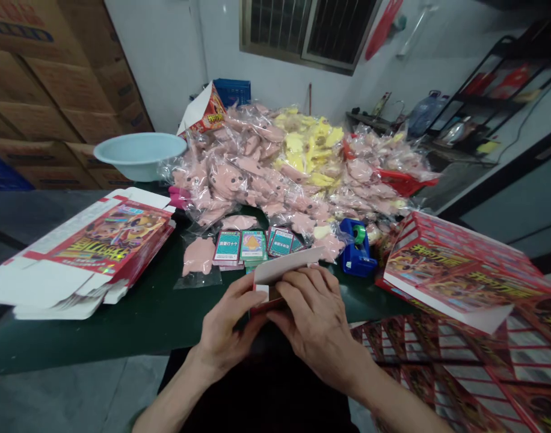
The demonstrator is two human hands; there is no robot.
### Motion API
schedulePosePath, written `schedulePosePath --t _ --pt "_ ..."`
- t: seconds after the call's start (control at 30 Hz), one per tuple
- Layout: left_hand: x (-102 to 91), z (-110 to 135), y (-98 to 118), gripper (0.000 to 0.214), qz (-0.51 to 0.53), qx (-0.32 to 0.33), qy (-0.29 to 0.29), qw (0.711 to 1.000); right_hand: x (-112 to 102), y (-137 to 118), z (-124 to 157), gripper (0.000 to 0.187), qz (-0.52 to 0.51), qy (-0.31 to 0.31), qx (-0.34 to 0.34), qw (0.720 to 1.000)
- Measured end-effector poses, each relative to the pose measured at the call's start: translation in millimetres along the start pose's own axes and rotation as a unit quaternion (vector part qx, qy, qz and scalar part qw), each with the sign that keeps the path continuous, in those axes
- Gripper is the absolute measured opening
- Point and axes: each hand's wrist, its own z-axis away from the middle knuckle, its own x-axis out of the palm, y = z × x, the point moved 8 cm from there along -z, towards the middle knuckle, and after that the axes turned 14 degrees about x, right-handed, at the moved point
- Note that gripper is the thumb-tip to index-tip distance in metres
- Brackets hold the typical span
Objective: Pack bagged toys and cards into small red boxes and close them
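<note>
Between my hands is a small card box, its white lid flap point(288, 264) standing up and its inside partly showing. My left hand point(230, 319) grips the box's left end, thumb along the edge by a small white side flap. My right hand point(314, 319) is wrapped over the right part, fingers bent at the opening; whether they hold anything inside is hidden. Just beyond the box lie stacks of printed cards point(252, 245), some teal. To their left is a pink animal-shaped piece point(198, 255) in a clear bag. A blue tape dispenser point(357, 249) stands to the right.
A large heap of bagged pink pieces point(252, 180) and yellow pieces point(309, 144) covers the back of the green table point(167, 334). Flat printed cartons point(99, 246) are stacked at left, a pale blue basin point(140, 150) behind them. Red printed boxes point(456, 270) are piled at right.
</note>
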Motion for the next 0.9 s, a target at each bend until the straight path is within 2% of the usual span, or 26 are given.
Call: schedulePosePath --t 0.07,0.13,0.2,0.23,0.3,0.37,0.43,0.57,0.67,0.73,0.8,0.9 --pt "-1.1 -0.7 -2.4 0.036 -0.016 -0.006 -0.012 1.0 -7.0 2.4 0.0 0.019 -0.022 0.026 0.001 0.999" --pt "-8.5 -2.3 -5.5 0.038 -0.013 -0.012 0.016 1.0 -20.6 13.0 5.3 0.032 -0.08 0.105 0.018 0.991" --pt "-15.8 -4.3 -10.6 0.037 -0.015 -0.019 0.047 0.999 -25.4 36.5 12.4 0.043 -0.166 0.164 0.086 0.969" --pt "-17.2 -5.8 -13.5 0.037 -0.017 -0.021 0.051 0.998 -19.9 50.2 14.6 0.045 -0.213 0.163 0.132 0.954" --pt "-17.5 -9.4 -19.1 0.035 -0.019 -0.02 0.051 0.998 1.6 70.4 15.7 0.041 -0.297 0.118 0.198 0.927" --pt "-16.3 -12.4 -24.2 0.033 -0.005 -0.019 0.046 0.999 20.3 78.6 14.2 0.039 -0.345 0.086 0.206 0.912" --pt "-16.5 -14.5 -25.8 0.03 0.022 -0.017 0.044 0.999 26.7 81.3 12.9 0.038 -0.344 0.098 0.188 0.915" --pt "-20.5 -17.5 -19.9 0.021 0.006 -0.026 0.033 0.999 19.3 72.6 11.4 0.029 -0.293 0.111 0.12 0.942" --pt "-26.9 -19.1 -14.3 0.018 -0.059 -0.042 0.076 0.994 5.4 63.9 10.9 0.021 -0.27 0.125 0.099 0.949" --pt "-29.1 -18.1 -12.7 0.016 -0.077 -0.06 0.124 0.988 -0.6 62.6 9.5 0.019 -0.273 0.129 0.119 0.946" --pt "-27.9 -15.6 -13.3 0.013 -0.071 -0.087 0.157 0.981 -4.5 67.1 8.9 0.018 -0.306 0.139 0.158 0.929" --pt "-24.8 -11.5 -17.7 0.015 -0.004 -0.141 0.188 0.972 -2.9 74.3 7.0 0.033 -0.348 0.117 0.199 0.908"
